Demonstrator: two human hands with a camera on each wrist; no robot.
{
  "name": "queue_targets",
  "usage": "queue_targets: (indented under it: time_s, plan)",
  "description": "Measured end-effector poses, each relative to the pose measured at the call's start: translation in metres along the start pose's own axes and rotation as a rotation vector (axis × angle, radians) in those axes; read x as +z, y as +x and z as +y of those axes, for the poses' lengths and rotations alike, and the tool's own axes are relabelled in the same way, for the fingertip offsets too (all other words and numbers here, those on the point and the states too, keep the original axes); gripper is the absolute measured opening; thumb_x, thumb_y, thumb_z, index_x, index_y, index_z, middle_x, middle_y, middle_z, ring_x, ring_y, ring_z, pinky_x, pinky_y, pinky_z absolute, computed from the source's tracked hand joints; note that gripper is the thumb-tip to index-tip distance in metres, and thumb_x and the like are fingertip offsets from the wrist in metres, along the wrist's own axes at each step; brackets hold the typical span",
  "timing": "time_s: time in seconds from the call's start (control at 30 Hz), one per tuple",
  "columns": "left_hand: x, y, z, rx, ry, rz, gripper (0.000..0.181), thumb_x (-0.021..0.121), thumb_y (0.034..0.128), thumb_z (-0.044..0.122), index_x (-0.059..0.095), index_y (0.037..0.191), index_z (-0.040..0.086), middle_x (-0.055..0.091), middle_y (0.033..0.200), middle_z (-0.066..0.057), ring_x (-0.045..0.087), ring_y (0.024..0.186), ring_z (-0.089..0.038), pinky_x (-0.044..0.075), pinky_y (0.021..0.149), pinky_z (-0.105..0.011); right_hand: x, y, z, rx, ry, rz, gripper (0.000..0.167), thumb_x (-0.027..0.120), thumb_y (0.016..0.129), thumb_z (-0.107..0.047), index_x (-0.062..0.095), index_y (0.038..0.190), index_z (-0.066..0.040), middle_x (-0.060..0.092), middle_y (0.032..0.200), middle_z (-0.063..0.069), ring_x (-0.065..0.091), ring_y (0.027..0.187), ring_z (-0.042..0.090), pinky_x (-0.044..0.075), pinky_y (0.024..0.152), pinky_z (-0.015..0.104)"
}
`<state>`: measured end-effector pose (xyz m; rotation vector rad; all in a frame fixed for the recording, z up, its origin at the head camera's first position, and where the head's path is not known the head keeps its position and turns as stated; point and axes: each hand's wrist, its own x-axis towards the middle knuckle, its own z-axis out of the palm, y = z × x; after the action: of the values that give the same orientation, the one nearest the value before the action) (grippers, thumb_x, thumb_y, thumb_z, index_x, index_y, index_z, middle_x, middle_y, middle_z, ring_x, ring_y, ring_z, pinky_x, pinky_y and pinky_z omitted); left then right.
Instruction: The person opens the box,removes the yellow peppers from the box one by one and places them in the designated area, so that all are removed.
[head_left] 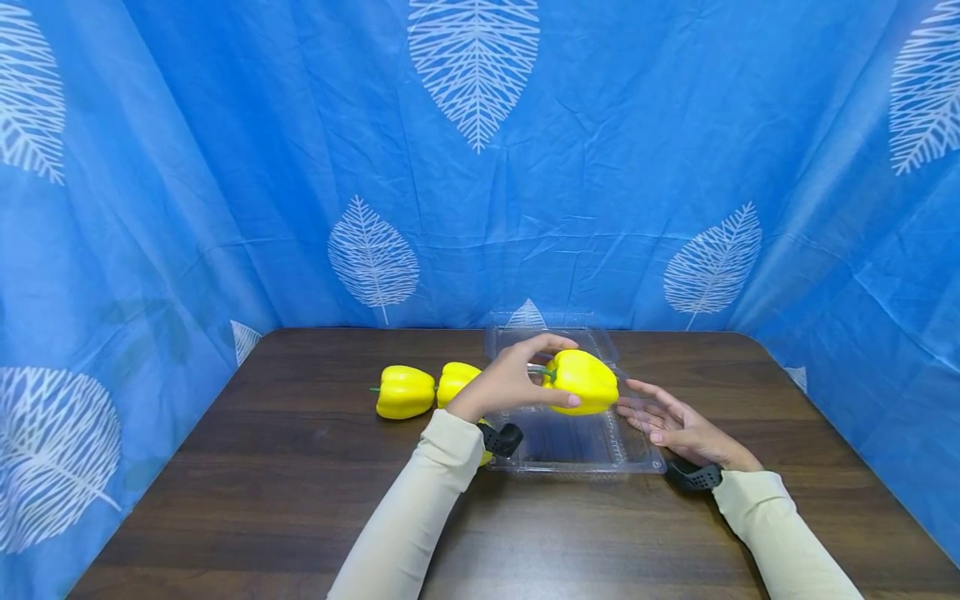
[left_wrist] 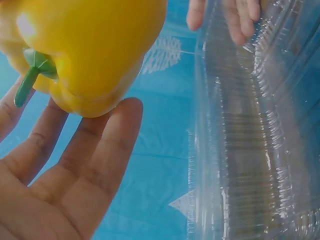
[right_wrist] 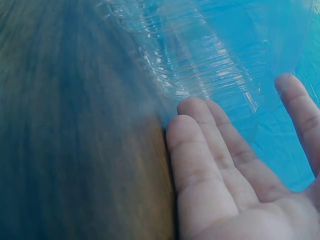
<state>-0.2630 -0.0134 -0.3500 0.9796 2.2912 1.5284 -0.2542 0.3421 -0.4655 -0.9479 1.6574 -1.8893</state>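
Observation:
My left hand [head_left: 517, 379] grips a yellow bell pepper [head_left: 583, 382] between thumb and fingers, holding it above a clear plastic clamshell box [head_left: 570, 442]. The pepper's green stem [left_wrist: 37, 72] points back toward the palm in the left wrist view. The box stands with its lid [head_left: 551, 337] raised at the back. At the right side of the box is my right hand [head_left: 686, 429], its fingers extended along the wall. In the right wrist view the fingertips [right_wrist: 192, 107] lie at the plastic; whether they press on it I cannot tell.
Left of the box lie a yellow bell pepper [head_left: 405, 392] and another one [head_left: 456, 382], partly behind my left hand. More yellow [head_left: 486, 457] peeks out under the left wrist. The brown wooden table [head_left: 300, 483] ends at a blue leaf-patterned curtain [head_left: 570, 208].

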Motion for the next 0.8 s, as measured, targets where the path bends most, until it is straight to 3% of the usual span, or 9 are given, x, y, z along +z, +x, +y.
queue_targets:
  time_s: [0.37, 0.8]
  plan:
    - [-0.008, -0.02, 0.002, 0.016, -0.099, 0.038, 0.07, 0.086, 0.0899, 0.013, 0.056, 0.154, 0.007, 0.057, 0.154, -0.009, 0.057, 0.136, -0.031, 0.06, 0.101, -0.031, 0.0, 0.0, 0.002, -0.035, -0.027, -0.005, 0.07, 0.055, 0.107, 0.005, 0.037, 0.167, -0.028, 0.052, 0.162, -0.006, 0.052, 0.147, 0.008, 0.044, 0.116, 0.025]
    - [-0.023, -0.044, 0.001, 0.063, -0.142, 0.065, 0.071, 0.084, 0.09, 0.009, 0.055, 0.154, 0.005, 0.057, 0.153, -0.01, 0.059, 0.133, -0.031, 0.061, 0.101, -0.039, 0.0, 0.003, 0.002, -0.079, -0.005, -0.042, 0.07, 0.052, 0.108, 0.007, 0.033, 0.169, -0.023, 0.049, 0.165, -0.004, 0.049, 0.149, 0.009, 0.042, 0.119, 0.025]
